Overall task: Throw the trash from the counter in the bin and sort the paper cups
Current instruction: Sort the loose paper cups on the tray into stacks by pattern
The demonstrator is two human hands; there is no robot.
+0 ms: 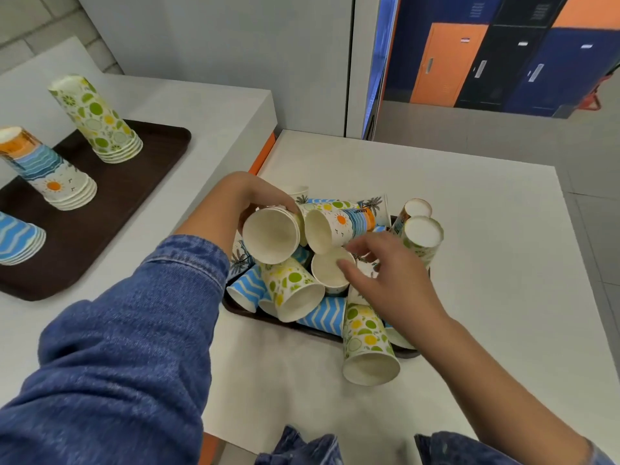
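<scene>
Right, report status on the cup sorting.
Left hand grips a cup. Right hand open over the loose pile. Three sorted stacks on the left tray.

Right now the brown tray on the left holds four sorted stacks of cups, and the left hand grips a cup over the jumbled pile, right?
Not four: the head view shows three stacks on the brown tray, one citrus stack, one sun stack, one blue zigzag stack. The left hand does grip a cup over the jumbled pile.
</scene>
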